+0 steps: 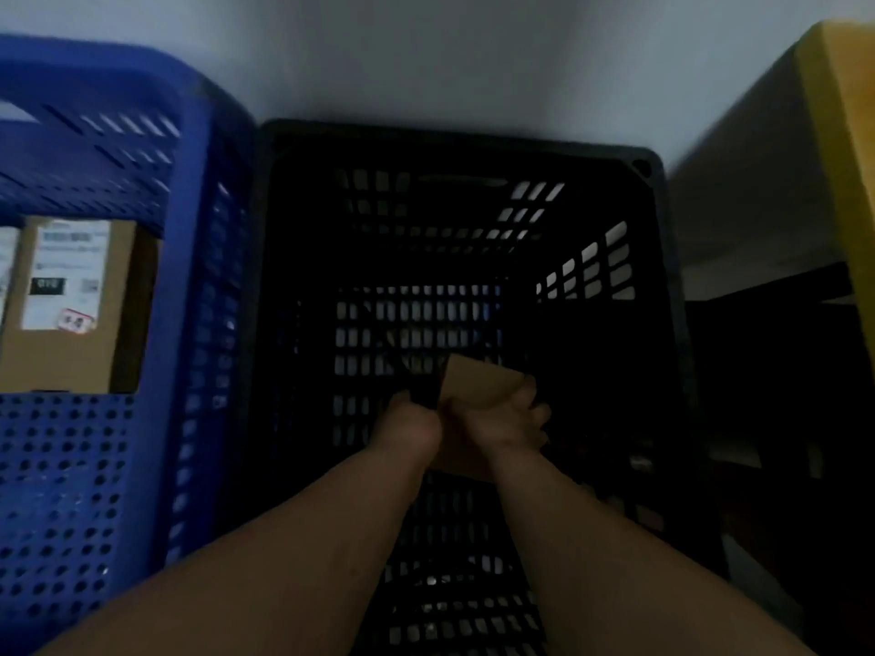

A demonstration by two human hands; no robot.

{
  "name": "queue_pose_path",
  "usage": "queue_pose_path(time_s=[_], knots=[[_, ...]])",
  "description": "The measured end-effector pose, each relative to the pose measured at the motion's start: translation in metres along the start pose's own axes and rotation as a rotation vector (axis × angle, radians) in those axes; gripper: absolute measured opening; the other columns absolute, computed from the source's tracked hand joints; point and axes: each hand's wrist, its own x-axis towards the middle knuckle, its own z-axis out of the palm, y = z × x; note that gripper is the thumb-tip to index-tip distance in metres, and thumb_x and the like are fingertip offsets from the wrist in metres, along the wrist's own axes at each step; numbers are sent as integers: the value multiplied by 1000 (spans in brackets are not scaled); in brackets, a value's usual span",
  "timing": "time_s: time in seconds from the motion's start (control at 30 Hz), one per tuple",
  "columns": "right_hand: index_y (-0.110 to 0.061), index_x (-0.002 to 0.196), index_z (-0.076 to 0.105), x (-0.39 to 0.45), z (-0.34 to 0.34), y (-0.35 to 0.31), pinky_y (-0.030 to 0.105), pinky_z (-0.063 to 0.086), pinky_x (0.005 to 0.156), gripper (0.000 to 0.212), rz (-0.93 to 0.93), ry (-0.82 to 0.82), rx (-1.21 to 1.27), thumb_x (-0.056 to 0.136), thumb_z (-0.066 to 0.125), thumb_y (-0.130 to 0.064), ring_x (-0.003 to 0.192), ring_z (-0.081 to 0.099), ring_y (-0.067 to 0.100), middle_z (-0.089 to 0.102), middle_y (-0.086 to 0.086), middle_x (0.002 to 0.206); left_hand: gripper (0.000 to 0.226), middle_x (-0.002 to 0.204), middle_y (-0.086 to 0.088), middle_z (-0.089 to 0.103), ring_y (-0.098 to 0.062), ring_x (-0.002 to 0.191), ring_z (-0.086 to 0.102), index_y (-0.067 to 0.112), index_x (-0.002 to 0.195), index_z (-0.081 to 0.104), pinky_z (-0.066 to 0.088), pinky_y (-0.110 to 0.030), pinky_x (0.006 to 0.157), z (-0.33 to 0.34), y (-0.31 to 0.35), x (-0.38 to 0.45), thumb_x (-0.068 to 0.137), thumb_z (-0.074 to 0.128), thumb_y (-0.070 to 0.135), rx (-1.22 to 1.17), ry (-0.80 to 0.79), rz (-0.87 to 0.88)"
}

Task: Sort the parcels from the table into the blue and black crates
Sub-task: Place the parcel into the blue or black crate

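two crates stand side by side against a wall (450, 54), the perforated crate (189, 324) on the left touching the slatted crate (672, 324) on the right. a labelled parcel (71, 305) lies inside the left crate, while both forearms reach down into the right crate, where the left hand (416, 423) and right hand (511, 419) hold a small parcel (478, 381) between them, low inside it. a shelf unit (757, 205) stands just right of the right crate.

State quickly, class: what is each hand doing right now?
Left hand: grips the brown parcel inside the black crate.
Right hand: grips the same parcel.
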Motion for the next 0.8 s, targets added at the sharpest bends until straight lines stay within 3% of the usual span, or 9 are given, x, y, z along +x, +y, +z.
queue_pose_path(time_s=[0.2,0.27,0.33,0.43,0.53,0.6,0.7,0.77,0.8], knots=[[-30,150,-26,10,25,1,52,34,109,144,-9,23,6,60,82,-63,141,20,34,9,7,156,40,146,-19,44,-33,132,45,-3,144,38,37,-34,110,21,-15,22,107,29,10,-175,-130,-142],[-32,149,-27,13,21,4,55,36,108,143,-4,12,-22,60,82,-61,137,23,35,12,8,153,36,133,-18,56,-34,121,55,-3,136,49,49,-30,94,19,-18,13,106,33,8,-225,-116,-137],[-31,150,-23,12,9,5,52,39,106,138,-1,-15,38,64,82,-54,136,26,37,16,10,151,26,109,-13,66,-29,97,64,8,116,61,57,-26,74,12,-17,-4,104,38,7,-299,-122,-134],[-33,153,-5,0,-14,4,51,47,99,129,-15,-106,414,62,85,-40,128,42,36,30,11,149,21,100,-5,66,-24,93,64,16,115,59,57,-33,83,-7,-10,-28,99,48,8,-314,-47,-70],[-38,148,23,-33,-41,1,58,51,93,107,-35,-281,794,63,87,-34,109,58,32,57,6,126,51,120,-4,58,-22,103,59,22,148,36,52,-36,91,-34,1,-56,100,53,23,-362,29,-14],[-30,142,44,-57,-63,-4,59,51,93,94,-19,-444,966,59,88,-37,109,63,34,66,8,121,56,137,-6,51,-24,112,54,26,152,28,48,-40,96,-52,9,-78,101,49,38,-418,4,-53],[-14,126,63,-99,-96,-9,56,45,101,61,-1,-679,1155,69,71,-35,112,62,39,69,17,118,58,140,-1,51,-23,115,52,22,146,42,42,-42,103,-73,17,-119,98,43,54,-506,-78,-65],[-7,122,65,-129,-113,-8,54,45,98,53,-25,-779,1213,76,61,-34,111,61,42,69,22,116,57,135,2,58,-25,123,51,26,137,53,38,-47,105,-81,21,-148,91,49,59,-543,-181,-38],[-6,122,65,-143,-119,-7,54,45,97,53,-35,-826,1230,78,58,-35,112,60,43,68,24,118,54,125,1,66,-25,119,56,28,129,60,42,-46,100,-83,24,-164,85,56,59,-559,-228,-27]])
